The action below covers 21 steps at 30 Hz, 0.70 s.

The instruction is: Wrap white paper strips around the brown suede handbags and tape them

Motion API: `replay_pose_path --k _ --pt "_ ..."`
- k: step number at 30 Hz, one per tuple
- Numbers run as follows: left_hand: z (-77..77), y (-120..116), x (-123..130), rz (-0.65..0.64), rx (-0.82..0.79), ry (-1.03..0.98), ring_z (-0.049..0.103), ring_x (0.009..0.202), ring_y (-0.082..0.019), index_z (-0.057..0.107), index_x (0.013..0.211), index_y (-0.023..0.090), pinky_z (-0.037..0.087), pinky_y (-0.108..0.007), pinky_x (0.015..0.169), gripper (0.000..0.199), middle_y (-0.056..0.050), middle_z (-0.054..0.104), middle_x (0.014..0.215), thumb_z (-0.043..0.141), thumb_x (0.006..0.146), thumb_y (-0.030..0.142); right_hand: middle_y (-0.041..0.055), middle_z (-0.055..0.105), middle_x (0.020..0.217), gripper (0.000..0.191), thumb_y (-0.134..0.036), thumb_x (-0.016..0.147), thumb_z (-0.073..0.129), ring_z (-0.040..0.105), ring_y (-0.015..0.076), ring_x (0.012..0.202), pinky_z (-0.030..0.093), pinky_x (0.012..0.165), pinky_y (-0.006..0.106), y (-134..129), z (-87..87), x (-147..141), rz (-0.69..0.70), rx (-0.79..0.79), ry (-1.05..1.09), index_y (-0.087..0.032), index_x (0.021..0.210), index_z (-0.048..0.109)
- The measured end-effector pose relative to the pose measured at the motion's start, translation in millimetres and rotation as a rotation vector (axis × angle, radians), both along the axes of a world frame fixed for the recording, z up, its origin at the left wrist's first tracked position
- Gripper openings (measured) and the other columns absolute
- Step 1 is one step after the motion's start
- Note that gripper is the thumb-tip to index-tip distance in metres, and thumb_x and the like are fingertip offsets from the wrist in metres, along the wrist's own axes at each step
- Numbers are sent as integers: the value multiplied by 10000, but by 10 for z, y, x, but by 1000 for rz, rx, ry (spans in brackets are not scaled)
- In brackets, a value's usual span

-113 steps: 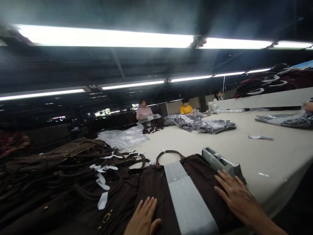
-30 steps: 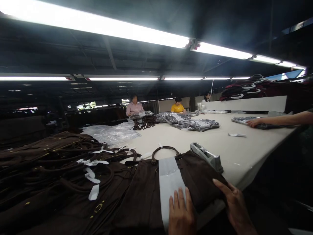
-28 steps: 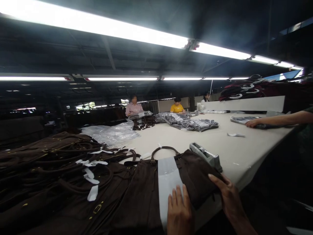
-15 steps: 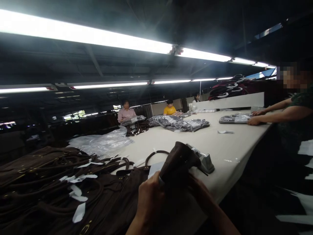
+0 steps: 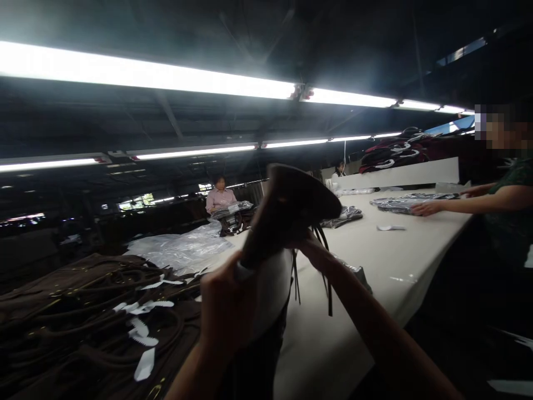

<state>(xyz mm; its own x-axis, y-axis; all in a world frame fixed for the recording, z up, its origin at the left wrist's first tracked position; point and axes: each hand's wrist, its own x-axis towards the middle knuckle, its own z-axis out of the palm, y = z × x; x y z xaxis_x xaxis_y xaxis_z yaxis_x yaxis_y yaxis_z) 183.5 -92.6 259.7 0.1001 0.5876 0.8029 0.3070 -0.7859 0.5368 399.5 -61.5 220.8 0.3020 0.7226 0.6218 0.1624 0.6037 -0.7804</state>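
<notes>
A dark brown bag point(image 5: 287, 208) is raised in front of me, tilted and slightly blurred, with thin dark straps dangling from its right side. My left hand point(image 5: 227, 297) is closed on its lower left edge, where a small grey piece shows by the fingers. Under the bag's right part, my right hand point(image 5: 308, 250) holds it, its fingers mostly hidden by the dark material. Below the bag a pale sheet point(image 5: 268, 289) shows between my arms. To the left lies a heap of brown bags point(image 5: 91, 322) with handles and white tags point(image 5: 144, 364).
Clear plastic bags point(image 5: 175, 247) lie beyond the heap on the pale table point(image 5: 400, 261). A grey tape dispenser point(image 5: 360, 275) is partly behind my right arm. Wrapped packages point(image 5: 408, 203) lie near a co-worker's hands point(image 5: 427, 208) at right. Another person point(image 5: 220, 197) sits across.
The brown bag has risen and moved slightly left, with its straps now hanging free. My right hand has come up with it. The co-worker's hand at right has shifted over the package.
</notes>
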Motion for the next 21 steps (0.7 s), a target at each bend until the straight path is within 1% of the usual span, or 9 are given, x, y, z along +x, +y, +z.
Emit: replay_pose_path --k 2,4,7,9,11,14,17,19,21 --pt "192 139 -82 92 -81 -245 420 472 -86 677 712 126 322 -191 457 332 59 476 468 749 633 440 15 699 985 523 -290 771 678 629 207 923 502 817 347 159 491 -100 14 -1 -173 -192 1273 566" --pt "187 338 -135 85 -212 -530 478 523 -97 676 767 113 388 -209 488 405 46 542 566 774 612 474 15 704 1014 509 -341 794 662 625 208 933 480 863 367 289 835 -282 -86 -56 -342 -200 1275 574" --pt "-174 615 -143 87 -429 -946 580 637 -129 683 852 146 503 -261 611 404 23 640 745 811 585 421 60 669 1165 462 -430 873 570 585 250 1085 438 953 404 385 881 -660 -149 -141 -713 -184 1263 590" --pt "-573 706 -122 186 -584 -1090 610 690 -142 660 807 166 529 -262 659 332 26 650 788 812 599 375 115 573 1321 426 -409 921 497 484 276 1240 369 1038 432 372 584 -914 -94 -108 -981 -146 1241 598" --pt "-1023 702 -111 238 -696 -1128 635 738 -169 613 765 174 549 -282 688 234 24 637 778 757 681 339 150 520 1369 396 -413 936 459 443 307 1277 317 1064 516 304 96 -1109 -37 -90 -1168 -146 1184 616" --pt "-1672 587 -142 274 -898 -1118 665 770 -233 566 727 182 568 -341 712 154 18 603 657 707 736 244 135 576 1295 365 -429 942 412 497 314 1220 337 1021 592 147 -771 -1248 92 -274 -1242 -194 1122 624" --pt "-2152 489 -219 218 -1115 -1084 676 685 -276 583 674 145 579 -401 686 134 -20 604 574 705 726 163 168 483 1406 450 -408 934 418 425 340 1305 305 1047 611 2 -1468 -1248 171 -430 -1226 -184 1313 510" --pt "-2340 484 -281 63 -1197 -1110 684 673 -242 630 727 106 586 -373 709 64 -64 674 671 669 764 140 165 381 1486 512 -416 950 384 330 333 1373 250 1089 602 -53 -1703 -1225 165 -437 -1186 -182 1405 416" --pt "-2432 518 -337 -120 -1253 -1159 696 709 -203 660 832 82 587 -324 754 59 -89 717 798 630 802 124 157 366 1496 523 -432 954 375 317 323 1384 234 1105 589 -59 -1749 -1207 163 -434 -1152 -186 1414 411"
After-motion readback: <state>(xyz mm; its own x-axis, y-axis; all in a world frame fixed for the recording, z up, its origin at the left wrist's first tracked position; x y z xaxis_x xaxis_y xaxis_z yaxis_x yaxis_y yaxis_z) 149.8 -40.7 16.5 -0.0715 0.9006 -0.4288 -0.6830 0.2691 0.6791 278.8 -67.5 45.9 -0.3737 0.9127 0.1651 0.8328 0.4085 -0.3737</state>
